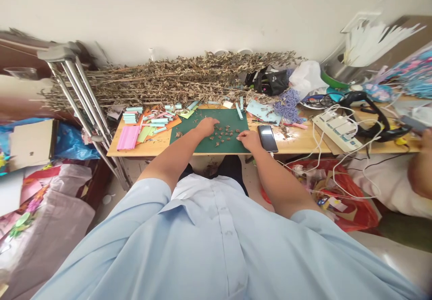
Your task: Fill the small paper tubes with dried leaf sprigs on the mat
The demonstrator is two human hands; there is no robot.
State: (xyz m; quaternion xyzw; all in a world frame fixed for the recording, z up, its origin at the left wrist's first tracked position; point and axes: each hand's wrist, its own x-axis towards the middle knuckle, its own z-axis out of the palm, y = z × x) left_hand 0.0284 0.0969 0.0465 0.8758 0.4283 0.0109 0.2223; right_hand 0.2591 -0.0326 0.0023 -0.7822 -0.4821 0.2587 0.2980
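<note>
On the green cutting mat (202,145) lie several small brown dried plant pieces (221,134), looking like crumpled seed heads or buds. My left hand (205,127) reaches over the mat from the left, its index finger stretched out beside the upper pieces; no held thing shows. At the mat's right edge is my right hand (249,140), with thumb and fingertips pressed together. Whatever may be between them is too small to make out. A black phone (267,138) lies just right of that hand.
Dried plant stalks (162,82) are heaped along the wall. Paper rolls (132,116) and a pink paper stack (128,137) lie left. At right are purple yarn (287,106), a cabled power strip (337,131) and another person's arm (420,167). Metal crutches (86,106) stand left.
</note>
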